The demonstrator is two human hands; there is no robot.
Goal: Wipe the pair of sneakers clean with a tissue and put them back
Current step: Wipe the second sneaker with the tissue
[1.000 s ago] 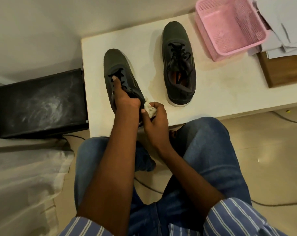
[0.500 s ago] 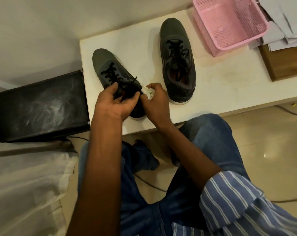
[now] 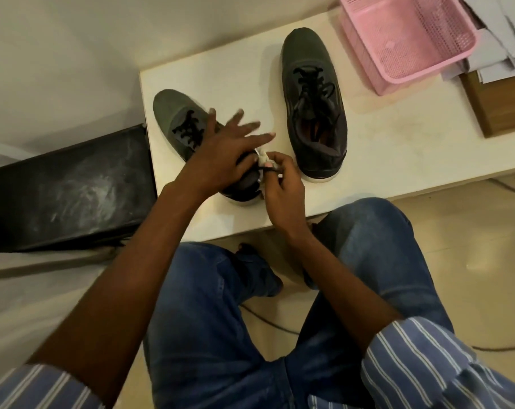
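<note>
Two dark grey sneakers with black laces stand on a white table (image 3: 398, 149). The left sneaker (image 3: 176, 119) lies at an angle near the table's left edge, its heel end hidden under my hands. The right sneaker (image 3: 312, 104) stands apart, toe pointing away from me. My left hand (image 3: 224, 152) is spread over the left sneaker's opening with its fingers straight. My right hand (image 3: 280, 178) pinches a small crumpled white tissue (image 3: 263, 158) against that sneaker's heel side, with a black lace end across its fingers.
A pink mesh basket (image 3: 409, 42) sits at the table's far right, with papers (image 3: 504, 33) and a wooden board (image 3: 498, 107) beyond it. A black box (image 3: 64, 190) stands left of the table. My knees in blue jeans are below the table edge.
My left hand has let go of the left sneaker and its fingers have spread out straight above it. My right hand with the tissue stays at the shoe's heel side.
</note>
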